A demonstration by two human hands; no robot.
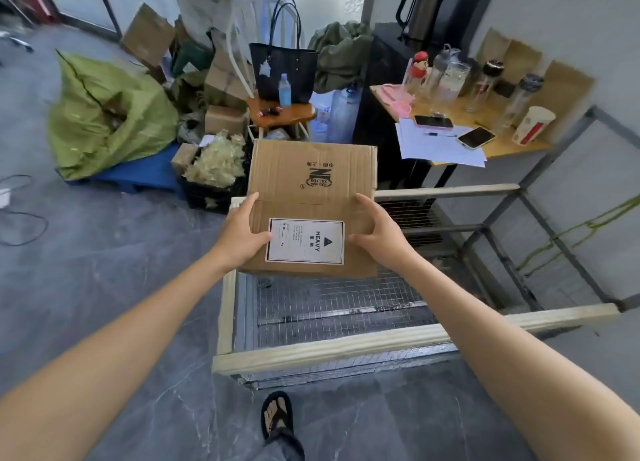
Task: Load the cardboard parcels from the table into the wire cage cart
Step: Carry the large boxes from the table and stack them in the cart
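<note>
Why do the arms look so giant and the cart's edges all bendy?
Head view: the wide-angle lens stretches forearms near the corners and bows the wire cage cart rails; the cardboard parcel, gripped by the left hand and right hand, looks sharp at centre.

The parcel (311,183) is plain brown cardboard with black print and a white, black-bordered label (304,240). The cage cart (332,348) has grey square-grid mesh and pale cream rails. The floor (121,287) is grey, veined white; the sack (104,114) is olive green.
</note>
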